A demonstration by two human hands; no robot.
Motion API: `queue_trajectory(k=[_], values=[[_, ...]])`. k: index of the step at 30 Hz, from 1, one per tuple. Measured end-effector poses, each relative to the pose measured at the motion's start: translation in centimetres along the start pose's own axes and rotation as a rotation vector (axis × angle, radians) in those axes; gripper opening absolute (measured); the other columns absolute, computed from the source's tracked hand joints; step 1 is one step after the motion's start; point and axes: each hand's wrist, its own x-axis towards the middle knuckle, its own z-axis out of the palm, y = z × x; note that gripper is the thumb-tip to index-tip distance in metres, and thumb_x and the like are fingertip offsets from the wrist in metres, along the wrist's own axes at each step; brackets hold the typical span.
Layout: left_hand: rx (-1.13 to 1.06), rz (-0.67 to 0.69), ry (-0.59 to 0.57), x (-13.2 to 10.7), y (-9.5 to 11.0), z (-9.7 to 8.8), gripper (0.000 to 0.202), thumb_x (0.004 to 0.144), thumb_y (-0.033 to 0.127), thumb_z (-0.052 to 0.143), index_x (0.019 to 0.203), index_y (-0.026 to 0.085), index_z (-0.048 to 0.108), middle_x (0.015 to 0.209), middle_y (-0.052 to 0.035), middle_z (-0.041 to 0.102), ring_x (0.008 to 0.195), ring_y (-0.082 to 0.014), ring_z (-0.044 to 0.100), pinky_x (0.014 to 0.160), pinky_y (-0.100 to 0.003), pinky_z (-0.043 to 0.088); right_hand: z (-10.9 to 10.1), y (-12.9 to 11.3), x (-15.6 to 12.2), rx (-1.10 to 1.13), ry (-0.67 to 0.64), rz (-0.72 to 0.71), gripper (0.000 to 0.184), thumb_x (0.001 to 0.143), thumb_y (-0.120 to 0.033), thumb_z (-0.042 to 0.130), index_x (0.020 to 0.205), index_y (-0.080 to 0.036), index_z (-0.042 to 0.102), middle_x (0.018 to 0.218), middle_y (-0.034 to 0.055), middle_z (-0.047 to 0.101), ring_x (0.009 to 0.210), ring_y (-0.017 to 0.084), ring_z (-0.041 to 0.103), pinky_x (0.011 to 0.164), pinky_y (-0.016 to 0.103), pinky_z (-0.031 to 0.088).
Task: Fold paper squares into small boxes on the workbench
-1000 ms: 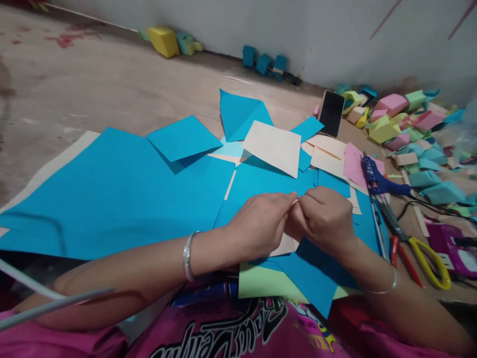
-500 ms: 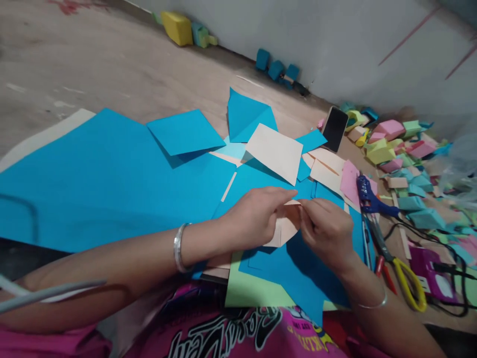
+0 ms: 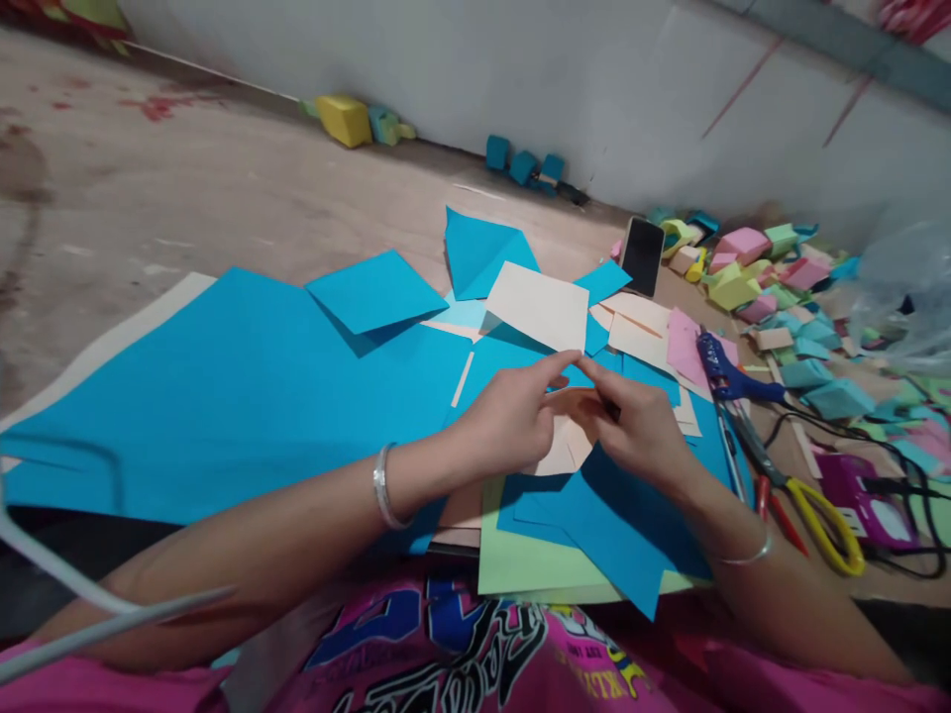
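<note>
Peach paper [image 3: 566, 448] pinched tight in the grip of my left hand [image 3: 512, 428] and right hand [image 3: 640, 433], up off the blue sheets [image 3: 223, 396] to reach its edge.

Small peach folded paper piece [image 3: 569, 448]: pinched between left hand [image 3: 509, 426] and right hand [image 3: 643, 431], mostly covered by them. Fold shape not readable.
Light green paper sheet [image 3: 520, 566]: upper part under blue paper offcuts [image 3: 616, 535].
Clear plastic bag [image 3: 902, 297]: blurred, cut by right edge.
Pile of coloured folded paper blocks [image 3: 773, 287]: blurred, count unclear.
Grey bent tube [image 3: 89, 619]: cut by left edge.
</note>
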Motion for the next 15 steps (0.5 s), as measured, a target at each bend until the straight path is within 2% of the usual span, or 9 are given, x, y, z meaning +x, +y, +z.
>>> queue_trajectory(k=[4,7,9,10,11,13,14,15], values=[[-0.400,-0.095,0.049,-0.1,0.9,-0.2,0.060,0.087,0.037,0.059,0.139,0.016,0.041,0.132,-0.0171,0.058,0.123,-0.0287,0.055,0.096,-0.044,0.050,-0.3,0.1,0.2,0.081,0.063,0.104,0.055,0.079,-0.014,0.050,0.134,-0.020,0.056,0.068,-0.0018,0.062,0.053,0.011,0.045,0.055,0.026,0.038],[-0.662,-0.118,0.133,0.0,1.0,-0.3,0.061,0.094,0.054,0.039,0.141,0.014,0.037,0.137,-0.0181,0.054,0.125,-0.0272,0.053,0.099,-0.041,0.048,-0.1,0.4,0.7,0.297,0.171,0.265,0.045,0.079,-0.017,0.053,0.122,-0.018,0.064,0.066,-0.0027,0.059,0.052,0.010,0.042,0.052,0.025,0.037],[-0.746,-0.080,0.192,0.1,0.7,-0.3,0.064,0.096,0.058,0.026,0.144,0.015,0.030,0.143,-0.0172,0.047,0.130,-0.0258,0.049,0.102,-0.041,0.046,0.2,0.7,1.1,0.492,0.252,0.370,0.034,0.078,-0.020,0.056,0.110,-0.017,0.069,0.067,-0.0018,0.058,0.055,0.011,0.044,0.052,0.025,0.037],[-0.753,-0.052,0.206,0.1,0.6,-0.2,0.067,0.095,0.059,0.026,0.146,0.015,0.024,0.147,-0.0173,0.042,0.133,-0.0258,0.045,0.105,-0.042,0.044,0.3,0.7,1.3,0.585,0.285,0.408,0.029,0.077,-0.022,0.058,0.103,-0.016,0.070,0.068,-0.0014,0.058,0.057,0.011,0.045,0.052,0.025,0.037],[-0.723,-0.009,0.201,0.1,0.5,0.0,0.072,0.092,0.060,0.037,0.146,0.015,0.021,0.151,-0.0176,0.036,0.138,-0.0267,0.038,0.108,-0.043,0.041,0.4,0.8,1.4,0.661,0.305,0.435,0.026,0.076,-0.024,0.060,0.099,-0.015,0.070,0.068,-0.0011,0.058,0.058,0.012,0.047,0.052,0.025,0.038],[-0.581,0.043,0.171,0.1,0.3,0.3,0.094,0.076,0.055,0.068,0.147,0.017,0.020,0.156,-0.0185,0.025,0.143,-0.0305,0.026,0.113,-0.048,0.033,0.6,0.5,1.6,0.744,0.304,0.463,0.023,0.076,-0.029,0.064,0.094,-0.015,0.068,0.066,-0.0009,0.059,0.058,0.012,0.049,0.053,0.025,0.040],[-0.526,0.039,0.141,0.1,0.3,0.5,0.100,0.068,0.048,0.077,0.146,0.018,0.022,0.156,-0.0185,0.024,0.144,-0.0321,0.024,0.113,-0.051,0.032,0.6,0.3,1.5,0.755,0.276,0.463,0.024,0.077,-0.031,0.064,0.094,-0.015,0.067,0.066,-0.0006,0.059,0.058,0.012,0.050,0.054,0.026,0.041],[-0.505,0.047,0.103,0.1,0.2,0.7,0.098,0.066,0.041,0.080,0.144,0.019,0.026,0.154,-0.0183,0.028,0.142,-0.0320,0.028,0.112,-0.051,0.034,0.7,0.0,1.4,0.753,0.240,0.456,0.025,0.078,-0.034,0.064,0.095,-0.015,0.066,0.067,-0.0002,0.060,0.059,0.013,0.052,0.055,0.027,0.042]])
